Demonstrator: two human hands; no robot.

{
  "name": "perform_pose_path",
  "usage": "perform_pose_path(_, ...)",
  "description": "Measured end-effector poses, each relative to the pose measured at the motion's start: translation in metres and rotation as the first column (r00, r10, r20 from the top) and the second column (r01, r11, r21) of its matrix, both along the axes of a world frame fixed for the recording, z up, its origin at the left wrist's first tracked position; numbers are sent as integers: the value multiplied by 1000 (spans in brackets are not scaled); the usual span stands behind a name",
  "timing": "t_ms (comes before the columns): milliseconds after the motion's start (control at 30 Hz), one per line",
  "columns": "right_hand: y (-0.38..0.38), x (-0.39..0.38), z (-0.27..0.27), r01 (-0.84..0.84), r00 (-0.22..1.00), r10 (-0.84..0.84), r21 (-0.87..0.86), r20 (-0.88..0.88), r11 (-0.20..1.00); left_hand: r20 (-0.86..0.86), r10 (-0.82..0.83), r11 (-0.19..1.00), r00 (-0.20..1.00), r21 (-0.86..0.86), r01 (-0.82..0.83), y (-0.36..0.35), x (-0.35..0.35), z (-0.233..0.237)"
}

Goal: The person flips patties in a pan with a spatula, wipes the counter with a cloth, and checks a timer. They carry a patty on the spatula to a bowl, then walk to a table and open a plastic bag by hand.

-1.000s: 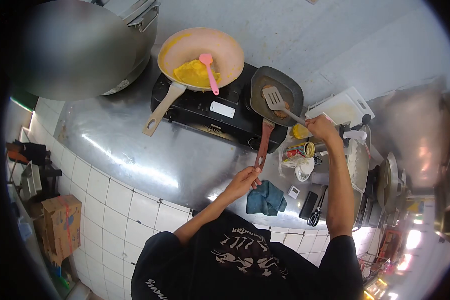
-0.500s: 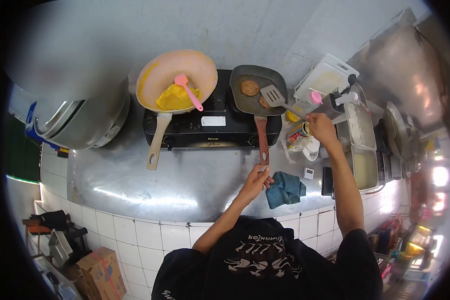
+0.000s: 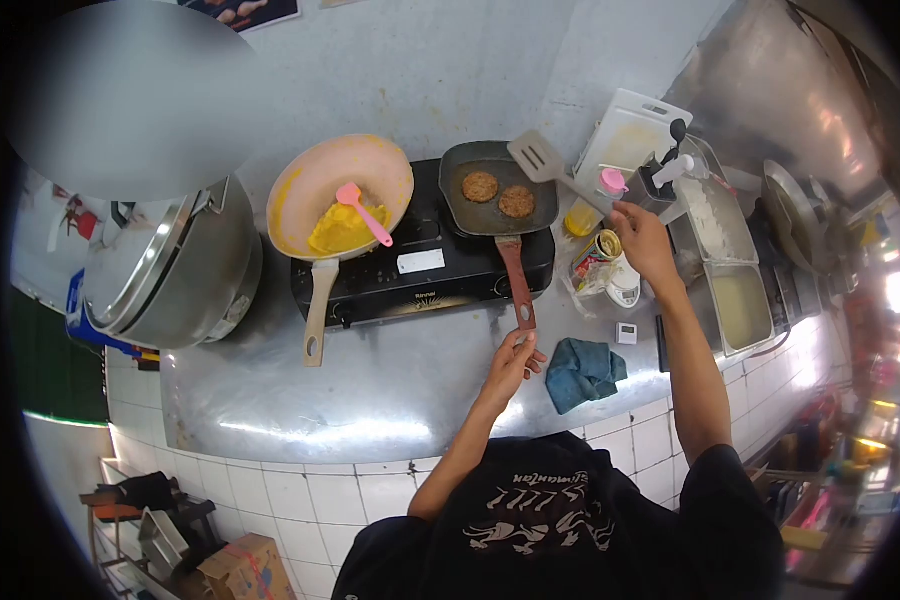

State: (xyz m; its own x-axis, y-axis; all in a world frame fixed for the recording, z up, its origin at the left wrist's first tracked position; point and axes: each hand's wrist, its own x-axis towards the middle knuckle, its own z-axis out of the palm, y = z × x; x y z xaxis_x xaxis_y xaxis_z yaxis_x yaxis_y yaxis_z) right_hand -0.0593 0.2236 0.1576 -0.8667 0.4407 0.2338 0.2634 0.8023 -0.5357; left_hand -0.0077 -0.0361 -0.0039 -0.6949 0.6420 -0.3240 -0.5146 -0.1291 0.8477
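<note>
My right hand (image 3: 645, 243) is closed around the handle of a grey slotted spatula (image 3: 538, 158). Its blade is raised over the right rim of a dark square frying pan (image 3: 495, 215), apart from the food. Two browned patties (image 3: 480, 186) lie side by side in that pan. At the end of the pan's reddish-brown handle (image 3: 516, 285), the fingers of my left hand (image 3: 511, 368) pinch the tip. The pan rests on the right side of a black two-burner gas stove (image 3: 440, 298).
On the left burner, a pink wok (image 3: 300, 190) holds yellow food and a pink spatula (image 3: 365, 215). A large metal pot (image 3: 210, 265) stands left. A teal cloth (image 3: 582, 375), small timer (image 3: 626, 333), opened can (image 3: 608, 243), white scale (image 3: 624, 287) and metal food trays (image 3: 740, 305) are right.
The spatula has lifted off the right patty and moved up, so both patties now show whole. My left hand stays at the handle end. The camera view has shifted and tilted slightly.
</note>
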Motion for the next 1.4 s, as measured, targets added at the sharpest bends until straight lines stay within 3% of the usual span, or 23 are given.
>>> perform_pose_path(33,1,5,-3,17,993,-21,-41,-116,999,-9,-13,1000,1000,-11,12,-1,-1,-1)
perform_pose_path(67,1,10,-11,31,992,-38,-53,-122,998,11,3,1000,1000,-25,-2,-2,-1,-2)
perform_pose_path(133,-6,21,-26,-8,976,31,107,-217,994,28,1,999,1000,-49,0,-3,1,-5)
perform_pose_path(167,-9,25,-33,9,975,13,98,-222,995,50,0,999,999,-44,2,-2,1,-8)
perform_pose_path(233,-27,34,-35,57,996,-63,90,69,994,75,-17,999,997,-50,21,-3,4,-11)
perform_pose_path(300,-34,45,-44,53,998,-56,107,31,993,64,-47,998,997,-39,49,-5,6,-12)
perform_pose_path(367,-46,58,-52,117,956,-128,-58,-262,991,65,-84,994,994,-66,88,-10,9,-14)
perform_pose_path(500,-65,106,-63,129,933,-216,-296,-286,947,186,-165,981,969,-66,180,-28,16,-31)
perform_pose_path(567,-65,148,-92,142,939,-294,-574,-180,806,239,-152,983,959,-65,172,-38,23,-37)
perform_pose_path(667,-67,220,-127,140,923,-348,-699,-164,701,302,-41,995,952,-72,66,-50,31,-41)
perform_pose_path(733,-68,254,-132,379,923,-346,-532,166,757,278,-80,987,957,-114,116,-58,32,-37)
perform_pose_path(767,-69,264,-134,382,922,-347,-540,170,750,250,-122,976,961,-145,161,-61,34,-35)
perform_pose_path(833,-70,276,-132,414,894,-320,-304,314,858,232,-199,941,952,-225,251,-57,39,-31)
perform_pose_path(900,-69,277,-135,388,899,-296,-277,322,879,217,-484,798,848,-289,529,-46,49,-22)
perform_pose_path(933,-66,273,-141,293,938,-226,-256,262,921,180,-566,733,804,-337,591,-32,56,-8)
perform_pose_path(967,-64,267,-148,194,968,-149,-228,202,954,180,-562,731,807,-348,587,-18,64,-4)
perform_pose_path(1033,-68,248,-160,71,981,-14,-287,195,955,222,-643,608,733,-433,665,6,85,2)
perform_pose_path(1100,-80,229,-185,4,964,84,-333,252,943,293,-629,565,720,-464,682,20,105,-6)
perform_pose_path(1167,-92,217,-202,-70,967,157,-385,200,920,301,-530,620,793,-499,605,17,121,-17)
perform_pose_path(1300,-96,215,-214,-170,903,333,-485,273,858,310,-296,559,903,-710,427,14,139,-1)
perform_pose_path(1400,-74,221,-189,-300,893,375,-289,250,909,213,-188,532,959,-798,282,6,137,14)
